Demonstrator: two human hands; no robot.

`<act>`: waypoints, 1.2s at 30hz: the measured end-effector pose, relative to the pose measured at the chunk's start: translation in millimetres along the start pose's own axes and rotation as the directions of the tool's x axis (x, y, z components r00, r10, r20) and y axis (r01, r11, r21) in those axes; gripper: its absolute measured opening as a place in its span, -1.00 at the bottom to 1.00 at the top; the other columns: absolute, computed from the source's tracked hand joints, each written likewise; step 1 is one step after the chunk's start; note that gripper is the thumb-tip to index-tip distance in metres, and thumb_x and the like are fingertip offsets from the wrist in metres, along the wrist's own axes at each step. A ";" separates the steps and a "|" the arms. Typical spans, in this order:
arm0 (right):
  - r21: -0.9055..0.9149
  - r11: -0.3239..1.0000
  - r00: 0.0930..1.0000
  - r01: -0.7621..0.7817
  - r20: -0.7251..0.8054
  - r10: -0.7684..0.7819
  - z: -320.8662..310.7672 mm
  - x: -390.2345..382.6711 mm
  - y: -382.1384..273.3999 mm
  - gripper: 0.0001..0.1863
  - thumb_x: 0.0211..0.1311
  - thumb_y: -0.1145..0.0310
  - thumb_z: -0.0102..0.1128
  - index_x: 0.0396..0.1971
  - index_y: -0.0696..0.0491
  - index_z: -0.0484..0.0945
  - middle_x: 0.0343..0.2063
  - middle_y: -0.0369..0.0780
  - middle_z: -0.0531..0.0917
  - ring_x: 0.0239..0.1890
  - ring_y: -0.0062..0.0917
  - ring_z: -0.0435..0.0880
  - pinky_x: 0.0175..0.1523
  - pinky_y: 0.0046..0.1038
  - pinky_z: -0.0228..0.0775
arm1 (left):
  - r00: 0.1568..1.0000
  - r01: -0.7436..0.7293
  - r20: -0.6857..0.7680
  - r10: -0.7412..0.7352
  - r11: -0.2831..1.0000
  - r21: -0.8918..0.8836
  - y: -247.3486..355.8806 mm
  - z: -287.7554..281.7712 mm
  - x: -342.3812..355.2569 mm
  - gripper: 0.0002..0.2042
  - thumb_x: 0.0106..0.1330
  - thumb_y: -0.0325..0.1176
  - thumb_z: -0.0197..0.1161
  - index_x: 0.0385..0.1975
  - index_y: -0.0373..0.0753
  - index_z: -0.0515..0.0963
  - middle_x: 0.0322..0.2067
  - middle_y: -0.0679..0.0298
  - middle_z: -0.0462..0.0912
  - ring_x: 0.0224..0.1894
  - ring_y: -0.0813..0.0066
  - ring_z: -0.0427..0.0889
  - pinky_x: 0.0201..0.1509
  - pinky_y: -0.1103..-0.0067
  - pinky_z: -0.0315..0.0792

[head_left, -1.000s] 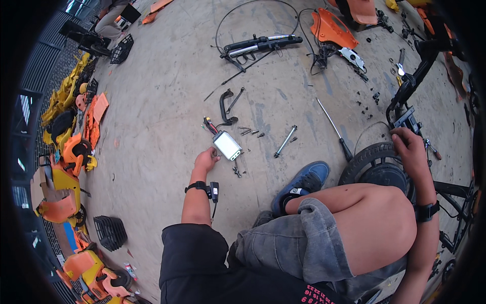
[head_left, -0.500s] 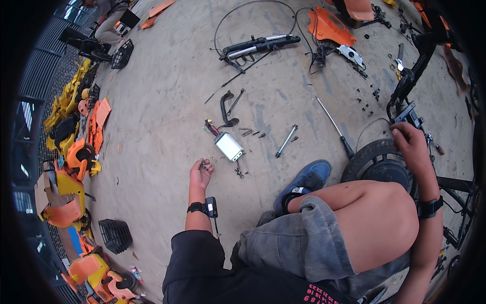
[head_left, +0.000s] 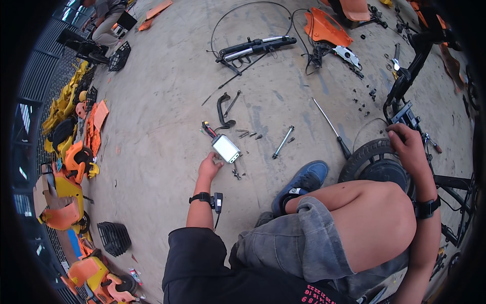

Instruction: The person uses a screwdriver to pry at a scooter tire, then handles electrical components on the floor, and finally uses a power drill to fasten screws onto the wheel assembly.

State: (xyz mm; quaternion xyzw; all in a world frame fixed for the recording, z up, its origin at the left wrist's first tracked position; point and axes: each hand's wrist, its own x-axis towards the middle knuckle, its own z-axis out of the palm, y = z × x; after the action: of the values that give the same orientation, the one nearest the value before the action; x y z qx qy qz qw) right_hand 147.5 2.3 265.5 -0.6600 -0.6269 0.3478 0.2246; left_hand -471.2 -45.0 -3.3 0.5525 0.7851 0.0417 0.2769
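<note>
My left hand (head_left: 209,165) is low over the floor, against the near left side of a silver box-shaped controller (head_left: 226,148) with a bundle of wires at its far end. Its fingers are curled and partly hidden, so what they hold cannot be made out. To the right, my right hand (head_left: 409,148) hangs over a black-tyred wheel (head_left: 372,161), beside the bracket (head_left: 405,115) of a dark frame. Its fingers are bent inward; whether anything is between them is hidden. Small bolts (head_left: 236,174) lie just right of the controller.
Around the controller lie a curved black arm (head_left: 223,111), a wrench (head_left: 232,104), an axle rod (head_left: 283,142) and a long screwdriver (head_left: 334,130). Farther off are a fork (head_left: 258,46) and an orange panel (head_left: 326,29). A black basket (head_left: 113,238) and yellow-orange scooter parts line the left.
My left hand has turned from palm up, with small metal pieces in it, to palm down, and moved right and slightly forward against the controller. My right hand stays by the wheel.
</note>
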 end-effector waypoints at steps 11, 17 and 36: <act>-0.020 0.999 1.000 -0.029 0.000 0.029 -2.8 -5.5 -4.4 -0.82 0.38 0.44 0.13 -0.16 0.23 0.60 -0.60 -0.30 0.55 -0.55 -0.68 0.48 -0.40 -0.55 0.35 | 0.992 0.034 -0.120 -0.031 0.999 0.023 -2.8 14.5 11.0 -0.72 0.20 -0.22 0.40 -0.23 -0.28 0.58 -0.26 0.01 0.70 -0.17 0.01 0.66 -0.08 0.28 0.51; -0.025 0.999 1.000 -0.021 0.015 0.021 -1.5 -4.2 -9.9 -0.81 0.38 0.44 0.13 -0.15 0.24 0.60 -0.60 -0.29 0.54 -0.54 -0.67 0.49 -0.39 -0.54 0.36 | 0.993 0.059 -0.101 -0.055 0.998 0.035 -10.2 15.0 14.0 -0.74 0.31 -0.22 0.30 -0.24 -0.31 0.54 -0.35 0.08 0.68 -0.29 0.14 0.66 -0.20 0.34 0.51; -0.121 0.993 0.990 -0.001 0.137 0.017 8.2 -0.6 -14.2 -0.77 0.33 0.47 0.10 -0.10 0.26 0.58 -0.62 -0.26 0.53 -0.55 -0.63 0.50 -0.38 -0.50 0.38 | 0.928 0.056 -0.245 0.279 -0.756 -0.652 37.9 -99.4 -75.6 -0.90 0.17 -0.38 0.03 -0.53 -0.17 0.28 -0.65 0.40 0.28 -0.69 0.61 0.20 -0.69 0.66 0.01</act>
State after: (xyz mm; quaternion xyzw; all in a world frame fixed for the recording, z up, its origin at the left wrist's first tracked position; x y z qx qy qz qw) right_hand 132.0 2.3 270.6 -0.6496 -0.6578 0.3551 0.1390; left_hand -469.1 -73.8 123.9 0.0648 0.1093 0.7339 0.6673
